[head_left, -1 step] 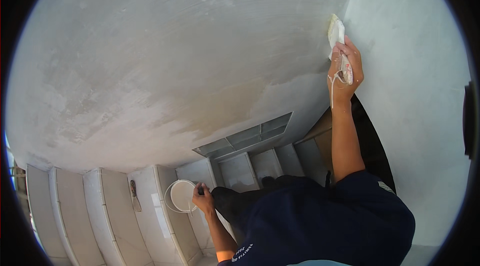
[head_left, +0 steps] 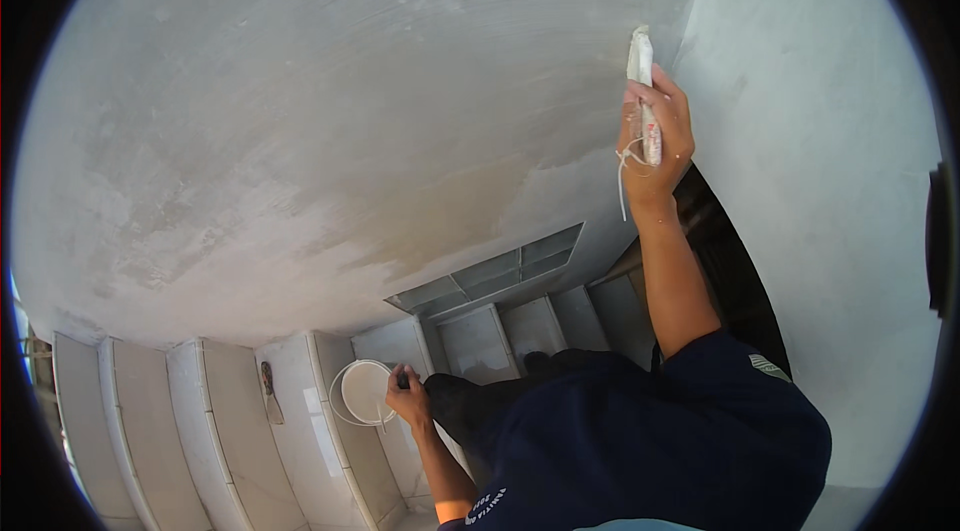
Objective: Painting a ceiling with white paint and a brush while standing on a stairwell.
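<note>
Tiled stairs (head_left: 235, 411), pale — scraper (head_left: 269, 387) on one step (head_left: 320, 471)

Carries brush (head_left: 641, 56) leftward across wall (head_left: 350, 81) with right grip (head_left: 662, 126), farther from corner (head_left: 690, 16). Turns brush more edge-on, showing slimmer outline. Swings right forearm (head_left: 680, 281) left too, baring more of dark gap (head_left: 725, 241) at its right. Dangles white cord (head_left: 624, 199) just left of wrist (head_left: 655, 201), instead of along wrist's edge.

bucket (head_left: 346, 399): sat on steps (head_left: 300, 441)
left hand (head_left: 408, 400): gripped a dark thing (head_left: 403, 381) beside bucket
right hand (head_left: 662, 136): had whitish tool (head_left: 641, 57), way up-right of bucket
scraper (head_left: 267, 380): lay left of bucket
</note>
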A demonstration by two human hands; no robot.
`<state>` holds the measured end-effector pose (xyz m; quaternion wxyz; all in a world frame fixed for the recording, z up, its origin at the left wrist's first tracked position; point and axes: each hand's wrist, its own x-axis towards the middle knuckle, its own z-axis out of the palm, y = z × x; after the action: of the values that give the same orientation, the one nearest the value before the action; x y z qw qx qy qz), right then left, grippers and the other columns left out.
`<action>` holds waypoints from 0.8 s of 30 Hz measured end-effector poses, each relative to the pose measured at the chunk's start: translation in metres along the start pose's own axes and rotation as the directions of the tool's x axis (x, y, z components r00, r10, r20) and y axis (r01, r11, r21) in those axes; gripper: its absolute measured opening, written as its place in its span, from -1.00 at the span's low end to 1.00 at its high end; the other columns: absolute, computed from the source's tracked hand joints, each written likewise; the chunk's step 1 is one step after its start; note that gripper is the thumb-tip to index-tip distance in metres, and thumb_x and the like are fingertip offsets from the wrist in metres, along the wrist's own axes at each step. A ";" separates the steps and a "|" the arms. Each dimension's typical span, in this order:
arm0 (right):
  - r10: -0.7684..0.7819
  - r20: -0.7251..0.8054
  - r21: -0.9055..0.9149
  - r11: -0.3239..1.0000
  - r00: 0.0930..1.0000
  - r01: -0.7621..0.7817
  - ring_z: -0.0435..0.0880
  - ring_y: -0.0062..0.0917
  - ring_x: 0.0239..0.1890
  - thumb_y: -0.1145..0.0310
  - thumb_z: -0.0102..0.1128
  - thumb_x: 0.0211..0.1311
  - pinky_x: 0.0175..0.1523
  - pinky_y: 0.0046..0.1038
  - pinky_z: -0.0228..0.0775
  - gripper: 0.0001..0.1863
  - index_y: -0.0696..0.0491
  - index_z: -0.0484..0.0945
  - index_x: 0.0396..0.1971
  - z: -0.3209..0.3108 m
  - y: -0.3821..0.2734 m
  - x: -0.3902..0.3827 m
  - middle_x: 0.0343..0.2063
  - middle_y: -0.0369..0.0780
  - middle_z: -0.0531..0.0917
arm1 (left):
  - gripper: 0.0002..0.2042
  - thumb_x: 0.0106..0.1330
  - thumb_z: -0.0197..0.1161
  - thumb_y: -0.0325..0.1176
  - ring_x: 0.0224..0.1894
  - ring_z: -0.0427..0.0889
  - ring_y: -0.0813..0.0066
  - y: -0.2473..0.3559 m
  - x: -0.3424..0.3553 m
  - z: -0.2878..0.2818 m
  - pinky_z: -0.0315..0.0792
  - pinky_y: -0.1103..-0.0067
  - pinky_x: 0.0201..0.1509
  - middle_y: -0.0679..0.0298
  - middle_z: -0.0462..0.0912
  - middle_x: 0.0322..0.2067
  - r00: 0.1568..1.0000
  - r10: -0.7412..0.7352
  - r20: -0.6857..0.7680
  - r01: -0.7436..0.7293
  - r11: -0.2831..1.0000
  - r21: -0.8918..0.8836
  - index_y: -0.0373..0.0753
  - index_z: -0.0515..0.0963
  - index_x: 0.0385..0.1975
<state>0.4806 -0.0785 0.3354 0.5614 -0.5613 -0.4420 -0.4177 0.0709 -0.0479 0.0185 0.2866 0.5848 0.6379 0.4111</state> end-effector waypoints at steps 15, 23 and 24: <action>-0.111 0.518 0.734 0.566 0.848 -0.375 0.73 -0.43 -0.23 0.64 0.32 0.12 -0.20 -0.52 0.58 -0.77 0.15 0.62 -0.20 0.099 -0.092 -0.081 -0.06 0.00 0.67 | -0.74 0.32 0.28 -0.34 -0.51 0.64 0.51 0.001 -0.002 0.041 0.51 0.58 -0.34 0.16 0.68 -0.57 0.998 -0.014 0.060 0.020 0.995 -0.099 -0.42 0.63 -0.15; -0.012 0.097 -0.016 1.000 0.995 0.013 0.67 -0.15 -0.03 0.68 0.20 0.20 -0.02 -0.32 0.62 -0.86 0.24 0.59 -0.23 -0.018 0.031 -0.085 0.00 0.10 0.55 | -0.73 0.30 0.29 -0.35 -0.50 0.66 0.47 -0.049 0.008 0.008 0.53 0.55 -0.33 0.14 0.68 -0.56 0.990 -0.138 0.039 0.141 0.985 -0.098 -0.44 0.63 -0.15; 0.014 0.092 -0.067 0.998 0.996 -0.007 0.64 -0.16 0.00 0.68 0.20 0.20 0.01 -0.30 0.61 -0.85 0.23 0.60 -0.23 -0.007 0.022 -0.089 0.03 0.09 0.51 | -0.73 0.30 0.30 -0.34 -0.50 0.66 0.47 -0.052 0.007 0.011 0.52 0.55 -0.33 0.14 0.68 -0.57 0.989 -0.137 0.046 0.141 0.986 -0.084 -0.44 0.63 -0.15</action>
<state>0.4784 -0.0878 0.2442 0.5237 -0.6005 -0.4503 -0.4029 0.0521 -0.0377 -0.0310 0.3527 0.5340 0.6526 0.4056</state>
